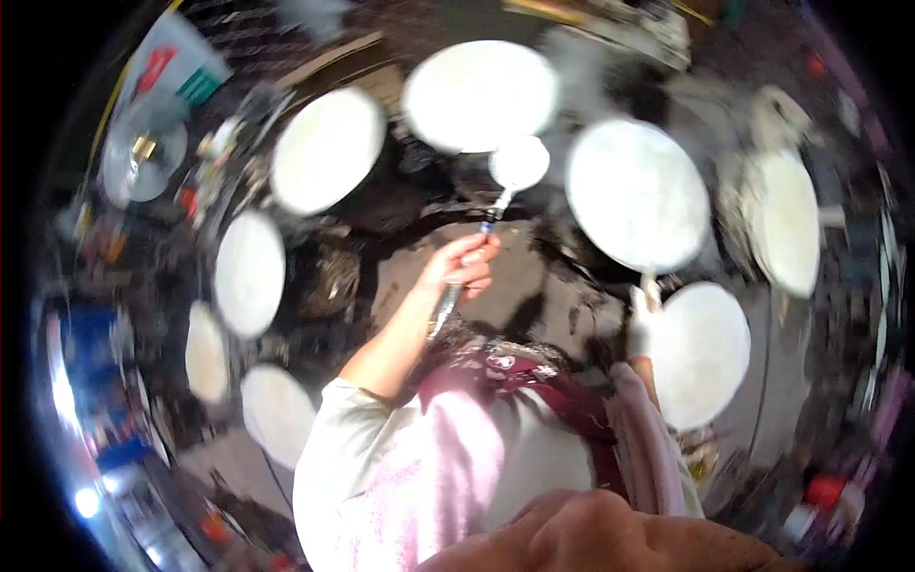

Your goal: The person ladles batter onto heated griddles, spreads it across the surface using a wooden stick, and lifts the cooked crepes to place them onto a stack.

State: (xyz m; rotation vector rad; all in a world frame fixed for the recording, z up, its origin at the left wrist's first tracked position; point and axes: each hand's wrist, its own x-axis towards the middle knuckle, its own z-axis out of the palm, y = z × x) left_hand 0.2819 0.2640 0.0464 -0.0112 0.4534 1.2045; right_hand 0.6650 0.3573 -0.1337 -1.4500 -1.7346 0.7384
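My left hand [465, 265] is closed around the handle of a ladle [519, 164]. The ladle's round bowl looks white, and it overlaps the lower edge of a large white disc [481, 91] at the top. Whether the two touch, I cannot tell. In a white glove, my right hand [646, 307] has its fingers together at the lower edge of another white disc [637, 195]. What lies between those fingers is hidden by blur. Just beside the glove is a further white disc [701, 355].
More white discs curve around me on the left, including one upper left [329, 151] and one lower left [276, 415]. At the far right another disc [786, 224] stands beside a pale lumpy thing. A clear round lid-like object [143, 157] is far left. The dark floor is blurred.
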